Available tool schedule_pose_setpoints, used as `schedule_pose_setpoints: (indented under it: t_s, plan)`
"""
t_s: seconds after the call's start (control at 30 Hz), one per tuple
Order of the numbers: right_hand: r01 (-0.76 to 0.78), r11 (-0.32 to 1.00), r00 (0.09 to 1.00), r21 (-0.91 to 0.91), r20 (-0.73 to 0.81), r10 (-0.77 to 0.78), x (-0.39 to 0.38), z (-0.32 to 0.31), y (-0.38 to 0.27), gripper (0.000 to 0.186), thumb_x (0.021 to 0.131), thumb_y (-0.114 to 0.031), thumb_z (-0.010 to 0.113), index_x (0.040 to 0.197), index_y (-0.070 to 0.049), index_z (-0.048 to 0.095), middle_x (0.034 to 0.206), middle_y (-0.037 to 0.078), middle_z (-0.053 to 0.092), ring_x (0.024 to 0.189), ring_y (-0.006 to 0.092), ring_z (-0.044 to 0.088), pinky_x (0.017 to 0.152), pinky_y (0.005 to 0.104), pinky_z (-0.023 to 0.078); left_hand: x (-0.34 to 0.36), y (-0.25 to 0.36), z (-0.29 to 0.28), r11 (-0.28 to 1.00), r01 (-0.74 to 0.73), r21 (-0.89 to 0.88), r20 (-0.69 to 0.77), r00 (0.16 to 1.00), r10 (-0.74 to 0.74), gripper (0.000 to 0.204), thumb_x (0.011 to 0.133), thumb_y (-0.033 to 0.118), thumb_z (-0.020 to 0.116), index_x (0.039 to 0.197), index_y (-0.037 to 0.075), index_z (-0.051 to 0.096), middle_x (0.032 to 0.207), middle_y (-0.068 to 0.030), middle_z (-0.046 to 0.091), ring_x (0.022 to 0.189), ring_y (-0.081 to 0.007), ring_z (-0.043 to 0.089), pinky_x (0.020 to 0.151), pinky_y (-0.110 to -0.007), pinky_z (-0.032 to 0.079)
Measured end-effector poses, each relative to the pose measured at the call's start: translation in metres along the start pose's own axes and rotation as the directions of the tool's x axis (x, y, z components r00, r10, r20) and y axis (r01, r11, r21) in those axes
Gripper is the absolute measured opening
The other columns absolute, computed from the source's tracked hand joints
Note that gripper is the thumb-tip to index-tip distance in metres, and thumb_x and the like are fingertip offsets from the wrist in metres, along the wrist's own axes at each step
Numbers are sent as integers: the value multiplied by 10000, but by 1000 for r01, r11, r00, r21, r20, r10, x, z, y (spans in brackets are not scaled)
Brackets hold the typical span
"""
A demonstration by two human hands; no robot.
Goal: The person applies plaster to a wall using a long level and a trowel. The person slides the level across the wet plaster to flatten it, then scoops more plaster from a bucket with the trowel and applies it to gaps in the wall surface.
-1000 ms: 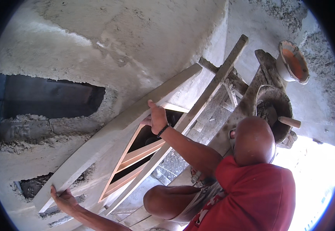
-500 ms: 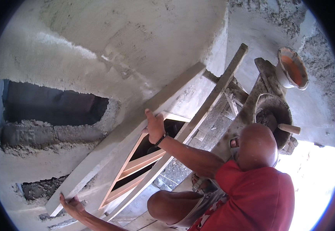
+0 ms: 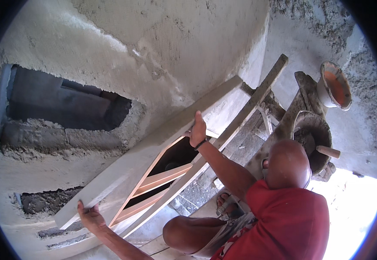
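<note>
A long pale board [image 3: 145,157] slants from lower left to upper centre along the rough plaster wall. The forearm reaching in from the lower edge appears to be mine. My left hand [image 3: 92,217] is closed round the board's lower end, fingers and thumb at its edge. My right hand is out of view. A crouching person in a red shirt [image 3: 292,221] is at the lower right. That person's hand [image 3: 198,132], with a dark bracelet, grips the board farther up. Below the board lies a light wooden frame with slats [image 3: 162,178] over a dark opening.
Another long beam [image 3: 250,107] runs beside the board. A worn plank [image 3: 290,112] holds a mortar tub [image 3: 325,130] with a wooden-handled tool [image 3: 328,151]. Beyond stands a pale bucket [image 3: 323,92], orange inside. The wall has a large ragged opening [image 3: 63,102] and a smaller one [image 3: 45,201].
The view has turned slightly. The other person's braceleted hand has shifted up along the board toward its far end. My left hand stays near the lower end.
</note>
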State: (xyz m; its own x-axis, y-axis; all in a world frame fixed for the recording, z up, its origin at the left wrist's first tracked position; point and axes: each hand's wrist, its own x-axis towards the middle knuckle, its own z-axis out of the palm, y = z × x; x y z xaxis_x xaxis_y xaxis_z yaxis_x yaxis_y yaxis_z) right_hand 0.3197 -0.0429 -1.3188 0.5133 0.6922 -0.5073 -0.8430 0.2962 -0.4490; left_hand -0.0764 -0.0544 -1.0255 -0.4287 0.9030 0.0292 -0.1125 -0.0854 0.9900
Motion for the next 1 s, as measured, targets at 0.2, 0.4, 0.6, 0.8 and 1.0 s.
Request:
schedule_pose_setpoints:
  t_s: [0.2,0.4,0.6,0.8,1.0]
  plan:
    - [12,998,1000,-56,-22,-14,2,1,-14,528,944,-544,407,1110,-61,542,870,78,657,627,188,656,392,294,483,-7,-14,7,1000,1,-10,-57,998,-2,433,810,226,731,1153,28,555,1176,-130,594,1080,-245,587,878,-410,532]
    - [273,937,935,-217,-171,-312,57,15,-86,520,933,-529,438,940,-32,591,719,72,622,553,166,619,351,281,431,-33,-39,54,988,120,-102,33,993,-117,389,817,227,725,1111,30,562,1185,-147,589,1049,-266,613,850,-409,562]
    - [313,903,923,-296,-128,-362,58,33,-157,532,928,-535,442,908,-24,591,671,56,598,494,156,569,347,272,401,-55,-72,80,963,221,-158,63,975,-213,386,829,246,714,1113,31,565,1175,-144,589,1062,-265,600,860,-414,553]
    - [268,908,937,-323,-132,-324,51,28,-141,560,915,-571,455,908,-30,597,651,46,579,494,154,554,370,285,415,-57,-78,75,965,219,-142,10,975,-220,413,853,242,689,1159,12,531,1208,-150,566,1075,-266,592,860,-407,555]
    - [254,946,963,-201,-40,-267,74,-38,-51,598,942,-541,423,1284,-56,489,1114,108,619,935,192,629,634,347,529,-26,-133,16,961,240,-139,45,971,-236,419,870,242,666,1202,29,523,1262,-148,541,1133,-289,557,897,-459,530]
